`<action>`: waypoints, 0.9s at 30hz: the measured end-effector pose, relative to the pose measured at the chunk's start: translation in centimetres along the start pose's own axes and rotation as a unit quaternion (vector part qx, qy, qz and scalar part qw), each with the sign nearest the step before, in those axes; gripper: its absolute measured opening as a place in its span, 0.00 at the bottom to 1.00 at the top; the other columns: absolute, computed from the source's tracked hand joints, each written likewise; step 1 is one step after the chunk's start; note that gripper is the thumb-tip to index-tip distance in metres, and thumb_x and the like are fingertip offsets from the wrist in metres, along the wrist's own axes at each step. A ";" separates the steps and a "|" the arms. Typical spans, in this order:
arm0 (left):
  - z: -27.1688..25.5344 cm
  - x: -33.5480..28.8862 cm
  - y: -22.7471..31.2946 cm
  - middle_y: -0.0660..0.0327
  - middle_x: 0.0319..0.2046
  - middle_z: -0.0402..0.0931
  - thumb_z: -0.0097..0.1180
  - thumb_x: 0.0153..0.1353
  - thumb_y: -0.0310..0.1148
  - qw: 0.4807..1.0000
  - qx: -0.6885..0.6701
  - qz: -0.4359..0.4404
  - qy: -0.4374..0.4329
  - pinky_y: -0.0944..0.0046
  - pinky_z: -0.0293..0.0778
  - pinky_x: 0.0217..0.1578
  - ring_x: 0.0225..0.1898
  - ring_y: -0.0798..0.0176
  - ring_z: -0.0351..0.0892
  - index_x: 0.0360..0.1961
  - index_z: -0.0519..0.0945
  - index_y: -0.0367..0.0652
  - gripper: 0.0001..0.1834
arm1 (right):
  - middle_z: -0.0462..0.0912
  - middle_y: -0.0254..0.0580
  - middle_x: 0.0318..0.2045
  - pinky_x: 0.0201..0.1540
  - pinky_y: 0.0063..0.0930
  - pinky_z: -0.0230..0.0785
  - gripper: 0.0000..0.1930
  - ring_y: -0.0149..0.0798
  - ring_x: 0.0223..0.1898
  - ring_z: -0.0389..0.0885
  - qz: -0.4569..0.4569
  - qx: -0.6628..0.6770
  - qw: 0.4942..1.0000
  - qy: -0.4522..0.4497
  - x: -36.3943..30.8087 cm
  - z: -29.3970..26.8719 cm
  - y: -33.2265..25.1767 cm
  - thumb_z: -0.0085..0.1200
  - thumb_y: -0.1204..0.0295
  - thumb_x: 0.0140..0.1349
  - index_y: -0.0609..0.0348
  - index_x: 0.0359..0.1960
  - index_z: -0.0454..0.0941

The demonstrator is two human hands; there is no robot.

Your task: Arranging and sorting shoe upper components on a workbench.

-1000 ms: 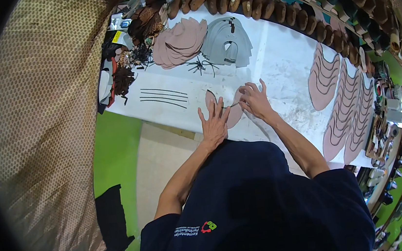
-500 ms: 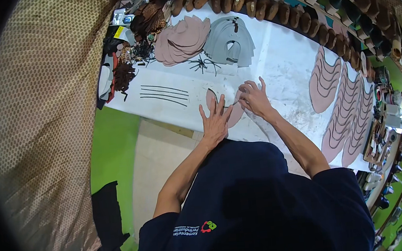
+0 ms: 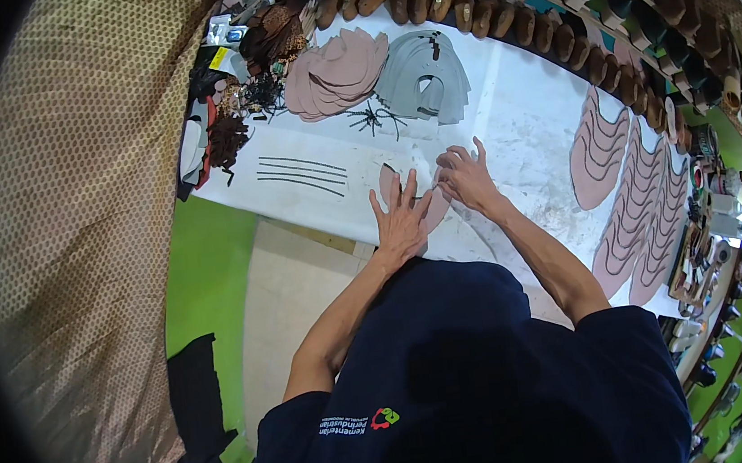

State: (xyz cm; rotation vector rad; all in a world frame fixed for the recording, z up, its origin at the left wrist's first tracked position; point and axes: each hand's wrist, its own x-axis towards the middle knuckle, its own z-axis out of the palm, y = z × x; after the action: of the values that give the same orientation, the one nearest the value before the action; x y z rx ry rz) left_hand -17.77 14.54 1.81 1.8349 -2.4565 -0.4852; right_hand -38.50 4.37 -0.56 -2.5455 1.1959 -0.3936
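Steadying one pink piece: left hand, fingers apart; right hand at its edge, grip unclear; dark-striped rows apparently done, four loose strips unused.

A white tabletop (smudged toward the right) was spread with a fanned stack of pink pieces, a stack of grey curved pieces and a loose cluster of dark strips. Four long strips were laid side by side at the left, and a partly covered pink piece was placed near the front edge. Dark-edged pink pieces were overlapped in rows at the right.
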 end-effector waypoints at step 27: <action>1.9 -0.1 0.0 0.52 0.83 0.47 0.57 0.65 0.36 0.999 -0.007 0.006 0.046 0.14 0.41 0.69 0.82 0.42 0.44 0.70 0.75 0.55 0.30 | 0.81 0.26 0.53 0.77 0.76 0.37 0.05 0.40 0.67 0.71 -0.023 -0.045 0.997 -0.059 2.1 0.0 0.0 0.65 0.65 0.60 0.47 0.35 0.89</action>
State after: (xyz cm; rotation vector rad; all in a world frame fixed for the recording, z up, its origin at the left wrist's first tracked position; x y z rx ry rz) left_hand -18.17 15.09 0.05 1.7929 -2.3977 -0.4083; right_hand -37.19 2.70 -0.34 -2.6367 1.1378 -0.2008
